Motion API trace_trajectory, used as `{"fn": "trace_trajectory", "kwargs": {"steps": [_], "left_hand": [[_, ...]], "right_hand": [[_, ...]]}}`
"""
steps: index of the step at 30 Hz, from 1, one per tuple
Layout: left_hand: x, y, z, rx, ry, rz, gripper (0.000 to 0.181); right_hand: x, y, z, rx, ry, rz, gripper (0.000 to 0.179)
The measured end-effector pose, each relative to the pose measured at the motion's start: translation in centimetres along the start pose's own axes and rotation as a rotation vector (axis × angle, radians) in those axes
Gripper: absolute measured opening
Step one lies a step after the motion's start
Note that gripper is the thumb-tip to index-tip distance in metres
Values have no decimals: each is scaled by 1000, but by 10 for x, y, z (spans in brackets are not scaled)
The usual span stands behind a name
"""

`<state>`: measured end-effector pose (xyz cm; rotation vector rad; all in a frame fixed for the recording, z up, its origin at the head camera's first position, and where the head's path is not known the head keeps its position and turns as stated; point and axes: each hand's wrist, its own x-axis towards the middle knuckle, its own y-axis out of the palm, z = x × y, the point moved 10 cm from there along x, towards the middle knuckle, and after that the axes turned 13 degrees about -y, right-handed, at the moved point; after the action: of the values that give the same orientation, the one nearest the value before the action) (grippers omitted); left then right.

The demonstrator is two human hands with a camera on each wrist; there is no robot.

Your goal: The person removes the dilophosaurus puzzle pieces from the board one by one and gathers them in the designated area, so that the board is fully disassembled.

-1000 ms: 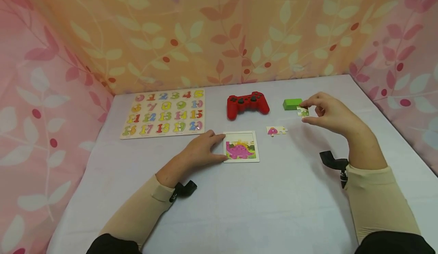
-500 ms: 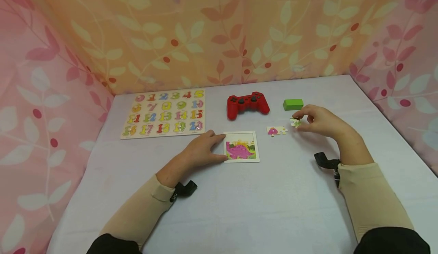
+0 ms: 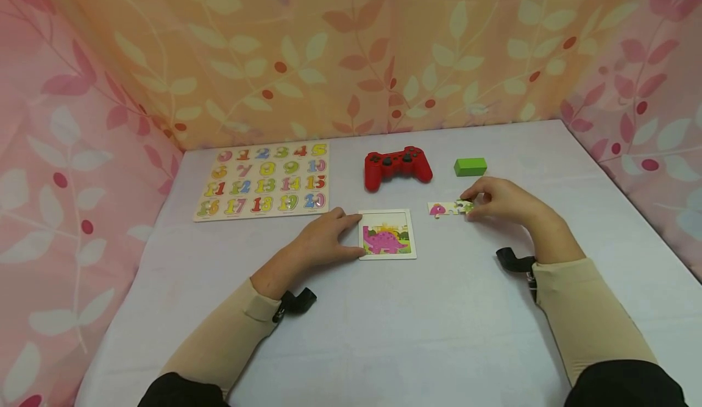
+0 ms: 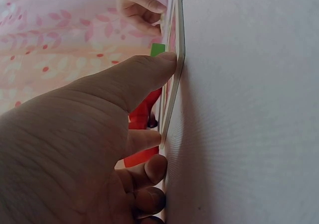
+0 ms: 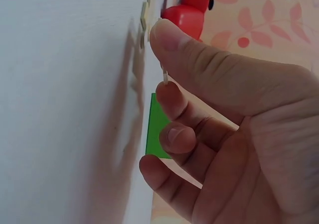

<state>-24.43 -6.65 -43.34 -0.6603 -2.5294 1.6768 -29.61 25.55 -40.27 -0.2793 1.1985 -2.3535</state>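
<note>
My left hand holds the left side of a small white puzzle frame, thumb at the near corner and index finger at the far one. Inside the frame is a jigsaw picture of a pink dinosaur, with a bare white strip along its far side. Between thumb and fingertips my right hand pinches a green and white jigsaw piece, seen edge-on in the right wrist view. That piece meets the right end of a short strip of jigsaw pieces with a pink mushroom, lying right of the frame.
A green block lies just beyond the right hand. Behind the puzzle frame is a red game controller. At the back left lies a number puzzle board. Patterned cloth walls the white table on the back and sides.
My right hand has brought the jigsaw piece from beside the green block, nearer and to the left, up to the mushroom strip. The left hand and puzzle frame have stayed put.
</note>
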Motion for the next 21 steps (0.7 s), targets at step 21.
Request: {"fn": "trace_trajectory", "kwargs": {"steps": [21], "left_hand": [[2,1,1,10,-12,13,83]], "right_hand": [[4,7,-1,-63,18,59,45]]}}
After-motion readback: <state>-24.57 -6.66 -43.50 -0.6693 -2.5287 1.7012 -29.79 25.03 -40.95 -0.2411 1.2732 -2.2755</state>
